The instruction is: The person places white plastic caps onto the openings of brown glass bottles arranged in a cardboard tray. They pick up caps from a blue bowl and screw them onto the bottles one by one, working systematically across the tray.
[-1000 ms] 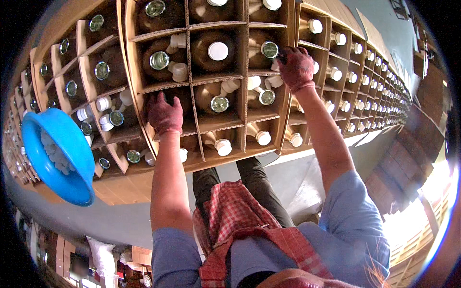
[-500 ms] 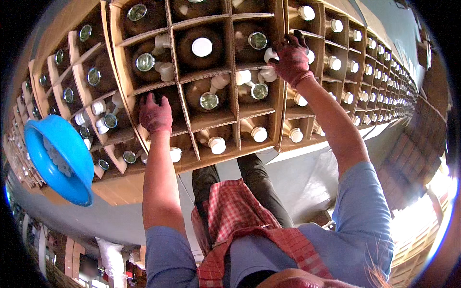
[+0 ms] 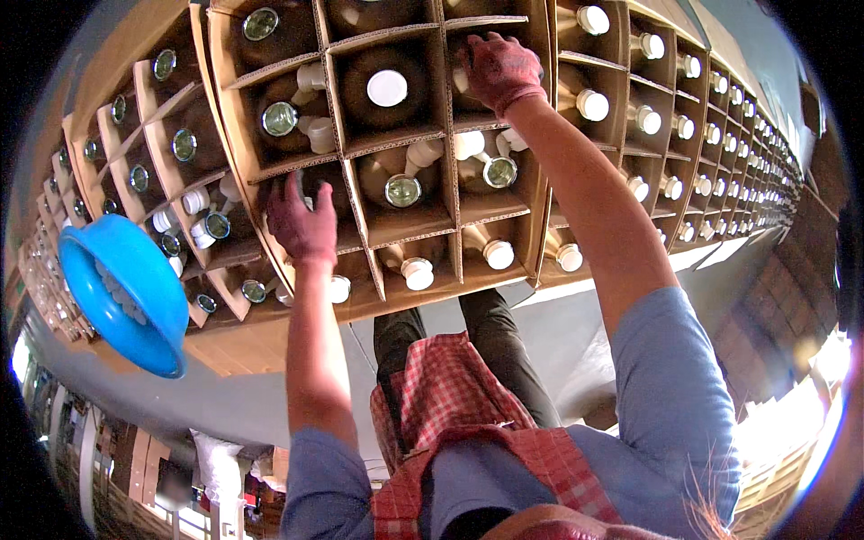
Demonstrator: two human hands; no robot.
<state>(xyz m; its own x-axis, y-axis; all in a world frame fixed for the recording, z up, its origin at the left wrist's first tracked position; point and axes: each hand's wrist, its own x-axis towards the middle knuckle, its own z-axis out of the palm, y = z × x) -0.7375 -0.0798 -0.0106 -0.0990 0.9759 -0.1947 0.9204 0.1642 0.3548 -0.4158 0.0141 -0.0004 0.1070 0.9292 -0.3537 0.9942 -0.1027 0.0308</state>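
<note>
Both my hands wear dark red gloves and are over a cardboard box (image 3: 369, 144) divided into cells of glass bottles. My left hand (image 3: 303, 225) is at a cell in the near left part; its thumb and fingers are apart, and a bit of glass rim shows between them. Farther right, my right hand (image 3: 504, 74) bends down into a cell, fingers curled over a bottle that it hides. Between them stand a white-capped bottle (image 3: 387, 88) and an uncapped bottle (image 3: 402, 190). White stoppers (image 3: 319, 135) lean beside several uncapped bottle mouths.
A blue basin (image 3: 135, 310) with white pieces inside rests on the boxes at the left. Rows of capped bottles (image 3: 591, 105) run far to the right. More uncapped bottles (image 3: 184, 144) stand in the left box. The near cardboard edge (image 3: 351, 310) lies before my legs.
My right hand has moved left from a white-capped piece at the box's right wall to the cell with an uncapped bottle. My left hand's thumb now stands out farther from its fingers.
</note>
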